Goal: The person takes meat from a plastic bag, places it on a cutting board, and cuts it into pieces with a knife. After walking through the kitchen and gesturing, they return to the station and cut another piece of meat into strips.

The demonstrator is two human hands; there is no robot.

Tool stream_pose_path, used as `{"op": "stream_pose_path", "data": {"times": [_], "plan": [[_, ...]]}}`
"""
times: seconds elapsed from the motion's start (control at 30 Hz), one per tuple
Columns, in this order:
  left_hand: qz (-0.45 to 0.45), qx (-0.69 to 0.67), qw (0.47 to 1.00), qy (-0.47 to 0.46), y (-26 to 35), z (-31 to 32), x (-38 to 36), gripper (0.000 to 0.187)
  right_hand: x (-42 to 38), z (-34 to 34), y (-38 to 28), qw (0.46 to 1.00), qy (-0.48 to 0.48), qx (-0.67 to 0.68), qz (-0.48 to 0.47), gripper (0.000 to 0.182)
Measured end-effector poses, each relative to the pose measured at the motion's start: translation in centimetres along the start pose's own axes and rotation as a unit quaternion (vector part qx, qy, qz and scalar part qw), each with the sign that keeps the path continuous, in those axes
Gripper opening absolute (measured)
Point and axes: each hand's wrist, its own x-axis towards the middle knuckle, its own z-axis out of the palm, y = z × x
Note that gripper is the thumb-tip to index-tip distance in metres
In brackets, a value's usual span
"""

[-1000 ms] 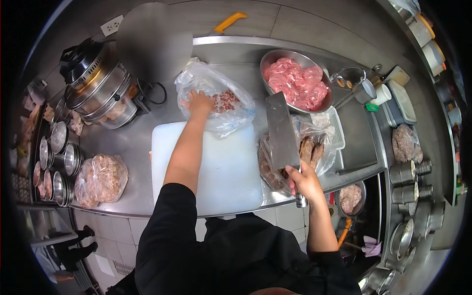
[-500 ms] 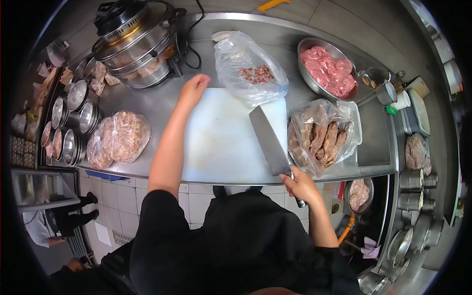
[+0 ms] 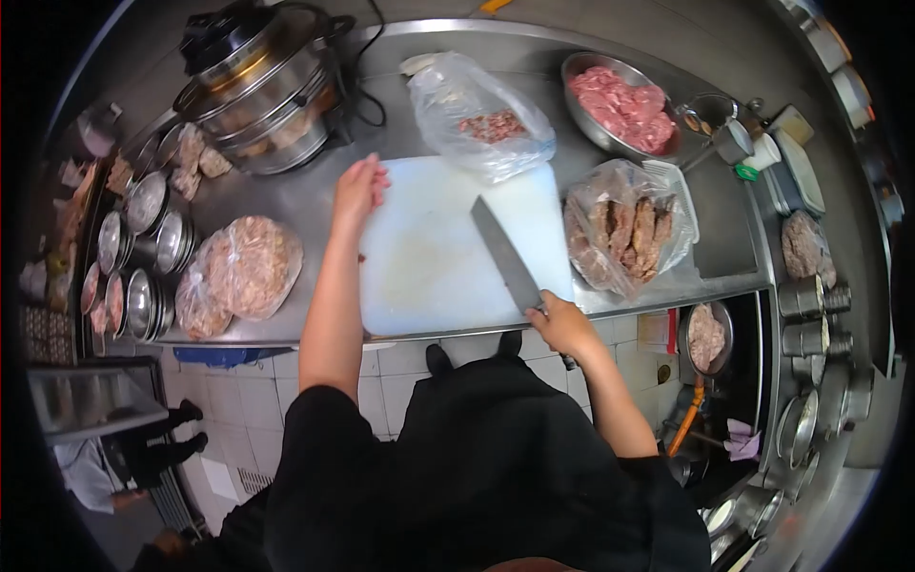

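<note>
My right hand (image 3: 564,329) is closed round the handle of a cleaver (image 3: 507,255), whose wide blade slants up and left over the white cutting board (image 3: 429,257). My left hand (image 3: 358,194) is at the board's upper left edge, its fingers curled; whether they hold anything is too small to tell. Beyond the board lies a clear plastic bag (image 3: 467,91) with small chopped meat bits inside, overlapping the board's top edge. Right of the board, another clear bag (image 3: 624,229) holds long brown meat strips.
Bagged meat (image 3: 253,267) and stacked metal bowls (image 3: 143,300) are at the left. A glass-sided cooker (image 3: 257,105) with a cord stands at the upper left. A metal bowl of pink meat (image 3: 624,110) is at the upper right. A person (image 3: 91,472) is at the lower left.
The cleaver and my right hand have shifted slightly up and left, and the blade is seen more edge-on. My left hand has moved down and left, with its fingers more visible.
</note>
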Motion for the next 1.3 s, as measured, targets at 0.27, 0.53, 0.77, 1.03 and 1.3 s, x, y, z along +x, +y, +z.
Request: {"op": "stream_pose_path", "data": {"times": [0.27,0.53,0.77,1.03,1.3], "plan": [[-0.02,0.491,0.87,-0.025,-2.5,-5.9,-8.4,0.034,-0.2,1.2,0.9,0.995,0.038,0.087,0.03,0.042],[0.021,0.34,0.934,0.105,-1.1,-1.7,-9.4,0.019,-0.2,-0.9,0.8,1.0,0.025,0.004,0.002,0.042],[0.279,0.404,0.871,0.001,5.1,9.7,7.9,0.046,0.5,0.0,2.0,0.999,0.033,0.008,-0.023,0.042],[0.303,0.354,0.854,-0.231,8.4,29.3,4.1,0.056,-0.1,-0.7,1.8,0.999,0.029,-0.007,-0.037,0.038],[0.398,0.51,0.601,-0.468,2.1,43.0,-7.6,0.047,1.5,-0.9,4.3,0.997,-0.003,0.026,-0.078,0.047]]}}
